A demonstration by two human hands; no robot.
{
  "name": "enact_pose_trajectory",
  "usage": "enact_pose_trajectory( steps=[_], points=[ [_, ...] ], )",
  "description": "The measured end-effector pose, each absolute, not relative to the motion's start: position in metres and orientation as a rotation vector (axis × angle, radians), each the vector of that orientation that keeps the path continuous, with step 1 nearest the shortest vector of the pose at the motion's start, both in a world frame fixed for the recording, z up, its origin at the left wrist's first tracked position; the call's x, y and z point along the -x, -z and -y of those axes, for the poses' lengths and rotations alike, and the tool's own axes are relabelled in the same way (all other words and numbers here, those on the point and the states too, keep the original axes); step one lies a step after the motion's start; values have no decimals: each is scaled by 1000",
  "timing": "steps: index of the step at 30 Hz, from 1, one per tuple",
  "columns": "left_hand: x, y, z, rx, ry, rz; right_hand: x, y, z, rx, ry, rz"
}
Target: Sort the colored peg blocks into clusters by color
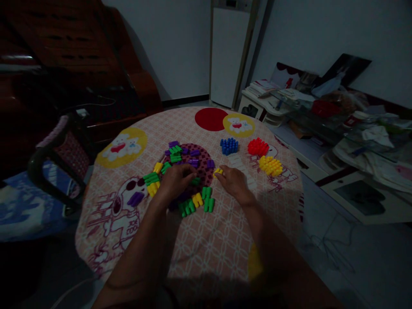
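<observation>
My right hand (234,181) pinches a small yellow toy block (218,172) between thumb and fingers, just above the tablecloth. My left hand (177,179) is curled over a loose pile, its fingertips drawn together; whether something sits between them is hidden. Around that hand lie purple blocks (193,162), green blocks (187,208) and yellow blocks (197,199), each made of joined rounded pegs. Farther right stand three sorted clusters: blue blocks (229,146), red blocks (258,147) and yellow blocks (271,165).
The round table has a patterned pink tablecloth (206,244). A chair (61,159) stands at the left, near a wooden sofa (138,81). On the right, a cluttered glass-topped cabinet (302,112) runs along the wall. A tall white appliance (229,56) stands behind.
</observation>
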State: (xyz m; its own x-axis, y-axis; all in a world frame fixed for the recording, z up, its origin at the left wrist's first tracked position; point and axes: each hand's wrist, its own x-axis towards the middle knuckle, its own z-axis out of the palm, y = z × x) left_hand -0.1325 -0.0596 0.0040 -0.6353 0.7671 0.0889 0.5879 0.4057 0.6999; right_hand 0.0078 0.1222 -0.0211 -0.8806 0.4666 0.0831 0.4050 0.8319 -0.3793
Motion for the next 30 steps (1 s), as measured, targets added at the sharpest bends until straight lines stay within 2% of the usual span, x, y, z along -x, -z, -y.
enact_pose_trajectory(
  steps=[5,10,13,15,23,30],
  points=[
    [113,-16,63,-1386,-461,-2284,-2,29,-120,724,-560,2819],
    [99,-15,55,-1457,-192,-2290,-5,31,-125,680,-854,2659],
    [104,-18,56,-1447,-234,-2212,-13,26,-138,670,-972,2508],
    [109,-20,58,-1413,-319,-2166,-24,21,-155,736,-931,2417],
    [115,-21,59,-1353,-577,-2073,-71,2,-213,1258,-383,2247],
    [119,-18,62,-1317,-741,-1969,-71,3,-211,1448,-153,2389]
  ],
)
